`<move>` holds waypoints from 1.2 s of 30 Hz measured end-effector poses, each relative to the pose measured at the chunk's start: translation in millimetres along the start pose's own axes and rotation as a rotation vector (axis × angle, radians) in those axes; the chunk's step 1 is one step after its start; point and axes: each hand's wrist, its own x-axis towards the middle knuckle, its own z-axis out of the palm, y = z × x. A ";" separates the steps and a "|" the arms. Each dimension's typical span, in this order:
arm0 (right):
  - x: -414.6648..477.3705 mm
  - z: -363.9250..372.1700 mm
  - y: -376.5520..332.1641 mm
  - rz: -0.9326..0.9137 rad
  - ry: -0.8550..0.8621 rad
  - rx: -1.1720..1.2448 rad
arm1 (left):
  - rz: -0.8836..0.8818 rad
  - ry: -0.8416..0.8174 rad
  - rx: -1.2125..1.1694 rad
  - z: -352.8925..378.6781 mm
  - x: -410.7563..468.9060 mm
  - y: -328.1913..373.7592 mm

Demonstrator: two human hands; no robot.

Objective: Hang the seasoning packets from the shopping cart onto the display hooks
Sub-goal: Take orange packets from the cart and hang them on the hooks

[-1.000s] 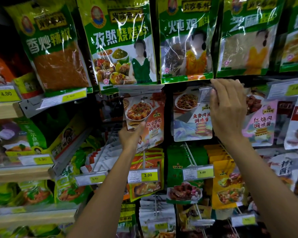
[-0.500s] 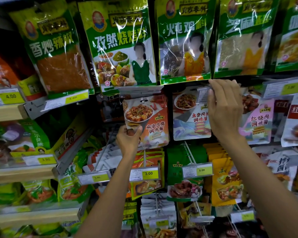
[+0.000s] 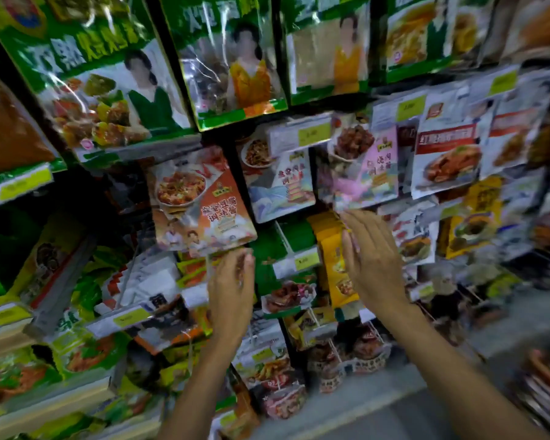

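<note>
A: Head view, blurred: what are the hands doing?

B: Both are empty. The left hand (image 3: 232,290) hangs just below an orange seasoning packet (image 3: 200,198) on the display; its fingers (image 3: 246,260) are loosely spread, near the packet's bottom edge, seemingly not touching. The right hand (image 3: 373,265) is flat, fingers extended, just under a pink packet (image 3: 362,173).

A: Where is the orange packet exactly?

B: Hanging tilted in the middle row, beside a blue-and-white packet (image 3: 280,182). Its hook is hidden.

A: How should this step go?

B: I judge the packet hung. Check that it hangs straight, then reach for the cart, which is out of view.
</note>
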 end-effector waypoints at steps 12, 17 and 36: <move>-256.5 -179.2 98.3 1.143 -0.288 0.048 | -0.331 -0.758 -0.224 196.1 -197.7 52.7; -310.2 -251.3 147.9 1.380 -0.206 -0.010 | -0.346 -0.965 -0.207 270.0 -246.5 85.4; -317.2 -283.0 385.3 1.694 0.227 -0.259 | -0.003 -1.207 -0.001 566.5 -204.0 177.2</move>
